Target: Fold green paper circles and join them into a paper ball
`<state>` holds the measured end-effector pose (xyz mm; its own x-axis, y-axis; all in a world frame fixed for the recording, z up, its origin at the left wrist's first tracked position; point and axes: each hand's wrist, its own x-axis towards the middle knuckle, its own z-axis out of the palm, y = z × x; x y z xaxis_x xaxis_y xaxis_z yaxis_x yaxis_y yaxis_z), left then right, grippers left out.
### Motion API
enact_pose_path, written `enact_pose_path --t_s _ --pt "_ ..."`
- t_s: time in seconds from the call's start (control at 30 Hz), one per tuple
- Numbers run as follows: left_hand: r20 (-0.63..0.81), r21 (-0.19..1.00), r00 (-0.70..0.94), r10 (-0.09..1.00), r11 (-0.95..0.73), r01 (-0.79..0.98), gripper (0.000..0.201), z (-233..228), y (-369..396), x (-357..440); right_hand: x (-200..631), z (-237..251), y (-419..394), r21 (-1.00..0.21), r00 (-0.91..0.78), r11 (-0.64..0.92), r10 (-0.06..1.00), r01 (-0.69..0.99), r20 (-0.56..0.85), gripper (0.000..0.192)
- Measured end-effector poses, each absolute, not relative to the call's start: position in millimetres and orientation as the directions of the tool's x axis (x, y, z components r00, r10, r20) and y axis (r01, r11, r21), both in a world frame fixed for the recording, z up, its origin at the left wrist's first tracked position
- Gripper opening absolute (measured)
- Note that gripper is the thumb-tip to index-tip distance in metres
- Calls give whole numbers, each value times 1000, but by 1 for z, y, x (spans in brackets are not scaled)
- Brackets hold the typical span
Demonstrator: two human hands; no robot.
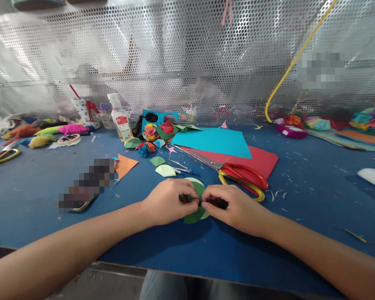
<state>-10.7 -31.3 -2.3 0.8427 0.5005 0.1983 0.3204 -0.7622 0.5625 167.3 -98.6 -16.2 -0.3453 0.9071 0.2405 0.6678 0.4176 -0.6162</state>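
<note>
Green rounded paper pieces (193,217) lie in front of me near the table's front edge, dark green over pale green. My left hand (171,202) pinches at their middle with thumb and forefinger. From the other side my right hand (226,206) pinches at the same spot, fingertips almost meeting the left ones. Both hands appear closed on the small dark green paper there; its exact shape is hidden by the fingers. Just beyond lie large scissors with red and yellow handles (245,177) and a pale green folded paper piece (165,170).
Blue paper (212,141) and red paper (265,160) lie behind the hands. Small blue-handled scissors (186,168), a glue bottle (121,118) and a phone-like blurred object (87,185) stand or lie leftward. A perforated metal screen (187,54) closes off the back.
</note>
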Motion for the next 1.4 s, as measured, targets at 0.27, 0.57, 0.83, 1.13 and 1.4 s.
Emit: enact_pose_path --t_s 0.27,0.57,0.83,1.13,1.4 --pt "202 501 877 436 -816 290 15 -3 -31 -12 168 -17 -99 -606 -358 408 910 683 209 9" --pt "210 488 878 430 -824 287 16 -2 -33 -11 168 -17 -100 -605 -354 406 911 685 211 10" --pt "211 480 876 434 -827 294 16 -3 -32 -12 168 -15 -100 -618 -355 388 917 684 183 10" --pt "212 494 868 449 -816 301 14 -3 -31 -12 166 -15 -101 -614 -355 389 917 687 185 10" --pt "202 496 868 453 -812 308 13 -2 -33 -11 166 -15 -101 -608 -359 390 916 691 180 10"
